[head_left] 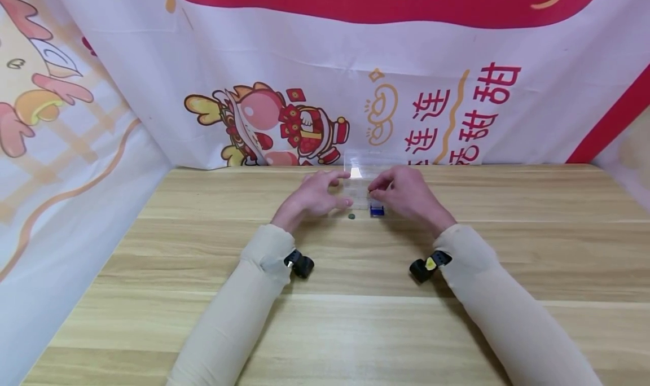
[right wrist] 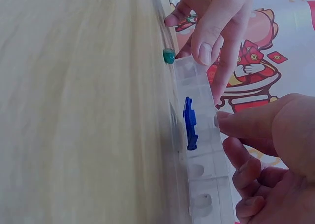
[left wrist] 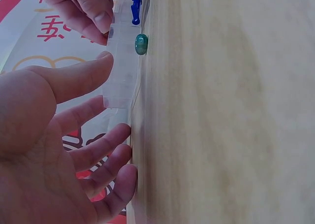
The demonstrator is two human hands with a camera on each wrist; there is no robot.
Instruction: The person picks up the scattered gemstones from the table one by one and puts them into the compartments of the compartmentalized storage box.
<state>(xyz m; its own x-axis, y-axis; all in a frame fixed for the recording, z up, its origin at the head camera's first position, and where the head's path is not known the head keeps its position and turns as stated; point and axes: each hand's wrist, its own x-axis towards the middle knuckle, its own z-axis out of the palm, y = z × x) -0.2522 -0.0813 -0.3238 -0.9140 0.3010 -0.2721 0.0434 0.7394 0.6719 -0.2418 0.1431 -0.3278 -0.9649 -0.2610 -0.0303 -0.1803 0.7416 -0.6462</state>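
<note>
A clear plastic compartment box [right wrist: 199,160] stands near the back edge of the table, its transparent lid [head_left: 358,163] raised. A blue latch [right wrist: 189,124] is on its front side. One glossy green bead [left wrist: 141,44] lies on the table just in front of the box. My left hand [head_left: 320,194] is spread at the left end of the box, thumb and fingers apart, holding nothing. Over the box, my right hand [head_left: 403,191] has its fingers curled, thumb and forefinger together at a small dark thing, mostly hidden by the fingertips.
The wooden table [head_left: 345,329] extends in front of the box and to both sides. Directly behind rises a white and red printed cloth [head_left: 304,47]. Another printed cloth [head_left: 66,149] hangs on the left. Dark wrist cameras [head_left: 303,266] are strapped over both sleeves.
</note>
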